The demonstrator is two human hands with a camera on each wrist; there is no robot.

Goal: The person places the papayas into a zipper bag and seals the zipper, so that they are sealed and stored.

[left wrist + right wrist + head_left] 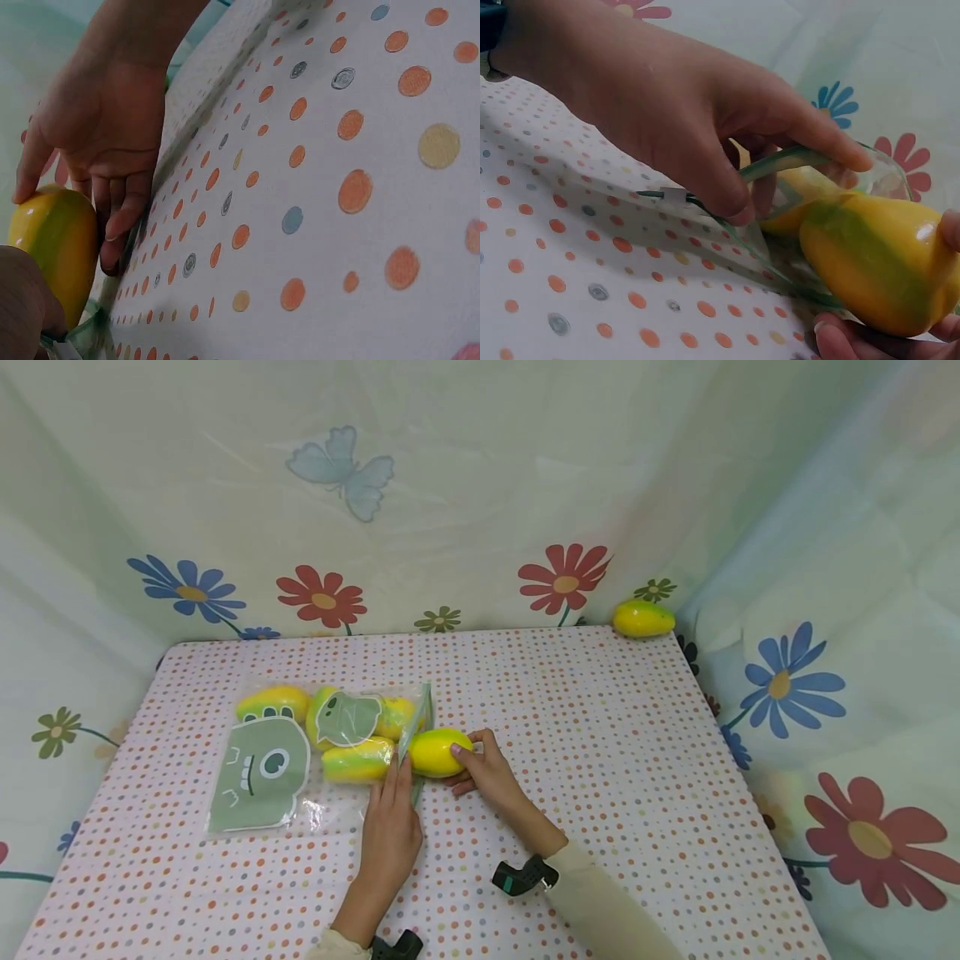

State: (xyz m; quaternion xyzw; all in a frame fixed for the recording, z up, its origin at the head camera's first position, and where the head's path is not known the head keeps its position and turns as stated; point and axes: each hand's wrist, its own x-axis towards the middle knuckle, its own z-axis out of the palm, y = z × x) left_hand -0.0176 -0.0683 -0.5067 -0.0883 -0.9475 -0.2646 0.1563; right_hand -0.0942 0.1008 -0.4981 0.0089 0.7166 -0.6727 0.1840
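Observation:
A clear zip bag (258, 785) with a green cartoon monster print lies on the left half of the table, its mouth facing right. Several yellow-green mangoes (358, 762) show through the plastic. My left hand (392, 831) pinches the bag's green-edged rim (799, 156), which stands parted in the right wrist view. At the mouth, my right hand (491, 775) grips another mango (438, 753), thumb on top and fingers beneath. That mango's left end meets the opening; how far inside it lies I cannot tell.
One more mango (643, 619) sits at the table's far right corner, by the hanging cloth. The dotted tablecloth (600, 727) covers the table. Flower-printed curtains (465, 527) enclose its back and sides.

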